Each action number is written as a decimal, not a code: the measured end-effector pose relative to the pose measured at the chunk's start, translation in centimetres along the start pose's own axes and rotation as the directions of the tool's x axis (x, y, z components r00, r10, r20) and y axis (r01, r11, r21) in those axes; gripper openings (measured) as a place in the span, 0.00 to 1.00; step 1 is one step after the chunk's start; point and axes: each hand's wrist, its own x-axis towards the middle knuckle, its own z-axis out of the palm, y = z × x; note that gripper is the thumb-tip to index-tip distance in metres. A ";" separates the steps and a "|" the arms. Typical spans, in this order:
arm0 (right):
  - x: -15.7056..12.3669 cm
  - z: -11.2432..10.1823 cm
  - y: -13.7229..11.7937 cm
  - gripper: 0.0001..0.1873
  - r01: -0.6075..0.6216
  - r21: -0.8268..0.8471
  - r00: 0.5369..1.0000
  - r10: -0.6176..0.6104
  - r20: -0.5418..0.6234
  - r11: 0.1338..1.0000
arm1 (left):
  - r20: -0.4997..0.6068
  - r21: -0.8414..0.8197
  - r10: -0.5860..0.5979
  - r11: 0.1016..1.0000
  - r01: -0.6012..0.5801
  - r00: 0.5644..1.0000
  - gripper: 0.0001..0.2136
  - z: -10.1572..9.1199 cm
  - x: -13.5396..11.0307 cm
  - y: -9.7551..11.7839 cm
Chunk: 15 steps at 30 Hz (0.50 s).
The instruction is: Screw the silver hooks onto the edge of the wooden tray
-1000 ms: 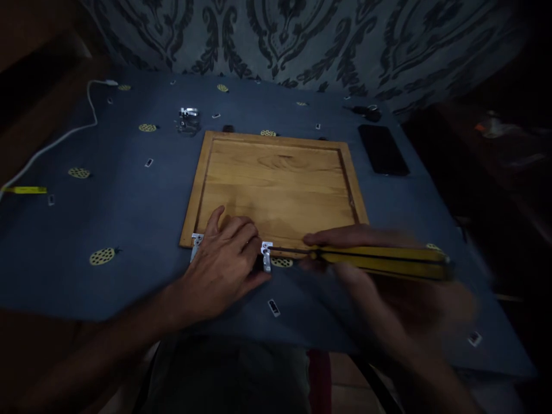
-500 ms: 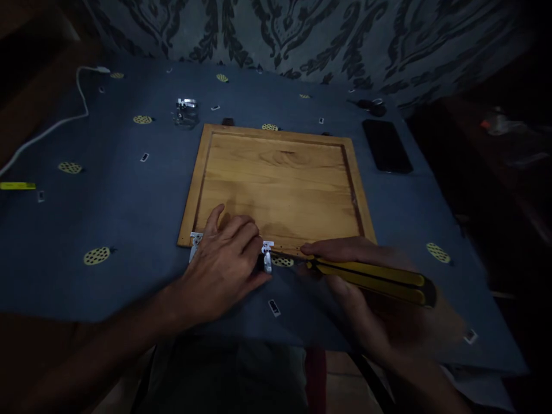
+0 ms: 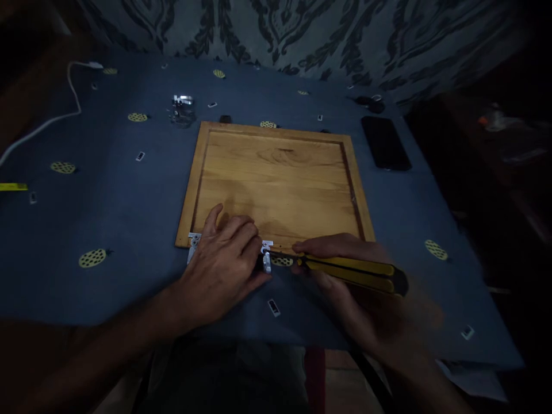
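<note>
A framed wooden panel (image 3: 276, 184) lies flat on the table. Two silver hinges sit along its near edge: the left hinge (image 3: 194, 242) is partly covered by my left hand (image 3: 224, 253), and the right hinge (image 3: 267, 261) is at that hand's fingers and thumb. My left hand is closed around the right hinge, though its grip is partly hidden. In my right hand (image 3: 345, 270) is a yellow-and-black screwdriver (image 3: 353, 273), held nearly level. Its shaft points left, with the tip at the right hinge.
Loose silver hinges (image 3: 183, 109) lie beyond the panel's far left corner. A black phone (image 3: 386, 144) and keys (image 3: 371, 103) are at the right. A white cable (image 3: 73, 86) and a yellow object (image 3: 12, 187) lie at the left. The patterned cloth (image 3: 129, 213) covers the table.
My right hand and the screwdriver have moved left, bringing the tip to the right hinge. My left hand stays in place on the hinge. The view has shifted slightly.
</note>
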 end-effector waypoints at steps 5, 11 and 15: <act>0.9 0.4 -0.7 0.09 0.020 -0.024 1.000 -0.020 -0.002 1.000 | -0.012 -0.012 0.002 1.000 -0.002 1.000 0.14 0.0 0.0 0.0; 1.5 0.5 -2.1 0.05 -0.104 -0.042 0.991 0.100 -0.090 0.994 | -0.011 0.012 0.005 1.000 -0.005 1.000 0.15 0.2 -0.1 0.0; 1.0 0.3 -2.0 0.10 -0.104 0.069 0.993 0.107 -0.053 0.992 | -0.002 0.017 0.010 1.000 -0.010 1.000 0.15 0.2 -0.1 -0.1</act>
